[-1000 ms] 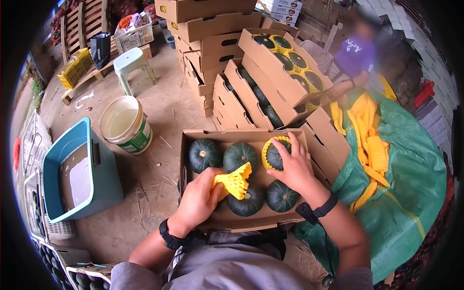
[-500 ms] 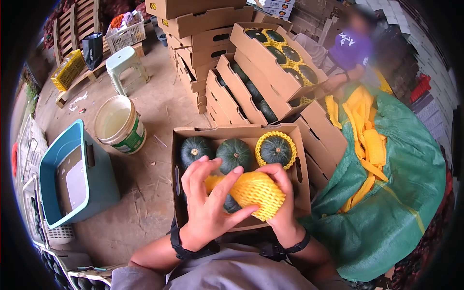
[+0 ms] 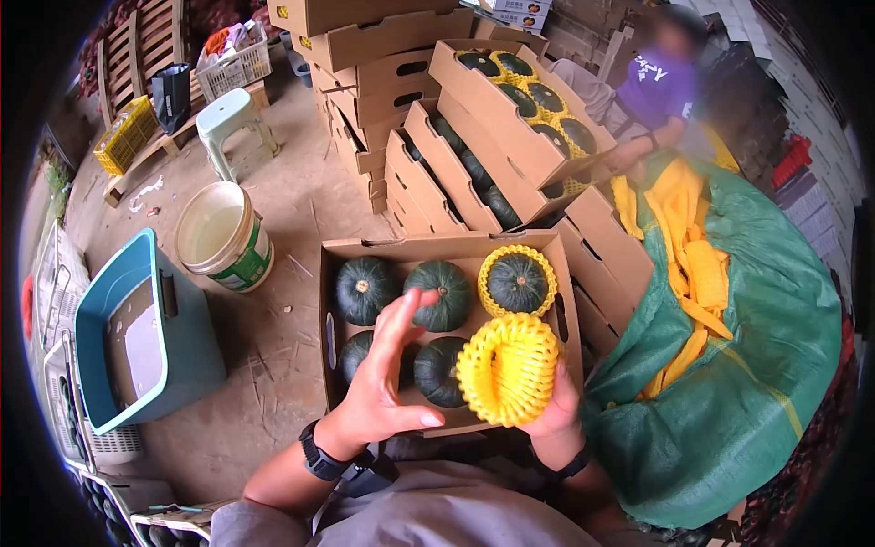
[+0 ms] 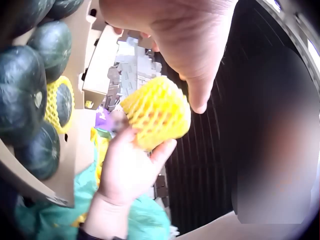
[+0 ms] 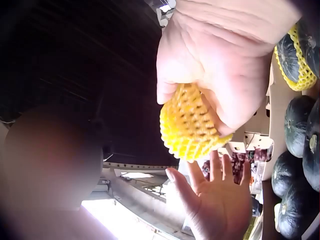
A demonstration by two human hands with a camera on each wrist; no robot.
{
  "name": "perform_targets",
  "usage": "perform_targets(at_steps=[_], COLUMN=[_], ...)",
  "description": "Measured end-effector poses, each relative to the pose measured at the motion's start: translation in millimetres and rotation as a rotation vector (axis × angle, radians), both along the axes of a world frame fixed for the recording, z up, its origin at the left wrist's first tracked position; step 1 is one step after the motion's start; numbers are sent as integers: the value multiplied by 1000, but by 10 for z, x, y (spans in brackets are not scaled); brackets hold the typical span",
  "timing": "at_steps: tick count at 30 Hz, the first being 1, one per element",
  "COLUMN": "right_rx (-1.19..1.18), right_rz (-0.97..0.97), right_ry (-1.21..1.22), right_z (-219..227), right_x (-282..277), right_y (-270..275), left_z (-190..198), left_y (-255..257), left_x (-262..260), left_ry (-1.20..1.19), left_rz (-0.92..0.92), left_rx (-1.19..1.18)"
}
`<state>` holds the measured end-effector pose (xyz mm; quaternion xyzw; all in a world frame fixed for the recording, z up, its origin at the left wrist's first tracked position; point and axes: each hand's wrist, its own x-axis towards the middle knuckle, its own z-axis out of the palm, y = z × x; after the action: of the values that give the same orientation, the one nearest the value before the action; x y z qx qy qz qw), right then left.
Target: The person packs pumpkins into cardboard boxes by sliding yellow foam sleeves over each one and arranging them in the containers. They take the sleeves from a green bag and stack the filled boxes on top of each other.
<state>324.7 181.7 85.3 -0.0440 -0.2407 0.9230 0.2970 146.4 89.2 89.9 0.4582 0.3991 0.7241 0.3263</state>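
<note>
A yellow foam net sleeve [image 3: 509, 369], its mouth spread into a round opening, is gripped by the right hand [image 3: 556, 415] above the front of a cardboard box [image 3: 333, 365]. The left hand [image 3: 378, 387] stands apart from the net, fingers straight and thumb spread, holding nothing. Dark green squashes lie in the box, among them one at the back left [image 3: 365, 290]. The back right squash [image 3: 517, 283] wears a yellow net. Net and right hand hide the box's front right part. In the right wrist view the right hand [image 5: 220, 65] pinches the net [image 5: 192, 125].
Right of the box lies a green sack [image 3: 756, 346] with yellow nets [image 3: 706, 273] on it. Stacked cartons [image 3: 383, 109] and a tilted box of netted squashes [image 3: 519, 118] stand behind. A blue tub [image 3: 187, 337], bucket [image 3: 219, 237] and stool [image 3: 232, 128] are left. A person in purple [image 3: 652, 91] sits behind.
The right hand has left the netted squash and now holds the net. The left hand has let go of the net and moved left. The net's mouth has opened and faces up.
</note>
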Motion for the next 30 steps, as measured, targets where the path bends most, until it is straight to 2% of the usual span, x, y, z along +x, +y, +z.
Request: perform_targets(at_steps=[1,2,3,6,8,9,10,11,12,14,15,17,18,19,20,22,24,25,28,29,30], right_rx=[291,377,329,158,480,775,1062,968,635,454,364,999,1516,1600,1751,1708,1784,1808,1373,1252,1226], right_rz=[-2,44,-62,-350,-102,-56,-9,-205,-295,-87,170,-120,-243,-357,-385,181,243,244,60,-84,-235], right_ry=[-19,-74,-143,-213,-421,-554,-687,-606,-500,-553,-517,-663,-736,-974,-1275,-1718,-1778,-1649,-1355,-1249,-1176], right_z=[10,-59,-96,-186,-4,110,167,-21,-22,-101,-203,-116,-136,170,180,94,-31,-83,-116,-151,-97], right_x=[-18,30,19,-71,-118,-87,-28,26,-14,3,55,82,153,117,201,289,187,233,358,372,334], right_y=[28,43,28,143,-99,-150,-186,-80,-15,-22,-66,-80,101,209,324,452,358,417,531,487,383], left_z=[107,162,217,14,8,-175,-208,-242,-286,-274,-206,47,191,115,60,-203,-309,-313,-234,-194,-176], left_y=[-43,-66,-88,-15,-21,-32,-81,-128,-137,-118,-86,-11,8,20,29,45,29,26,18,27,31], left_x=[-68,-78,-87,-97,-76,-136,-148,-162,-155,-108,-56,52,84,64,20,-28,-11,0,-5,-18,-3], left_ry=[496,717,928,377,477,178,-228,-651,-663,-661,-712,-768,-775,-735,-749,-721,-707,-674,-605,-575,-550], left_rz=[159,278,416,-120,-184,-384,-614,-784,-874,-1042,-1029,-959,-905,-837,-766,-660,-644,-638,-619,-621,-625], left_rx=[-1,3,12,-51,-205,-252,-279,-340,-260,-75,-118,-175,-193,-208,-215,-302,-373,-382,-410,-418,-431])
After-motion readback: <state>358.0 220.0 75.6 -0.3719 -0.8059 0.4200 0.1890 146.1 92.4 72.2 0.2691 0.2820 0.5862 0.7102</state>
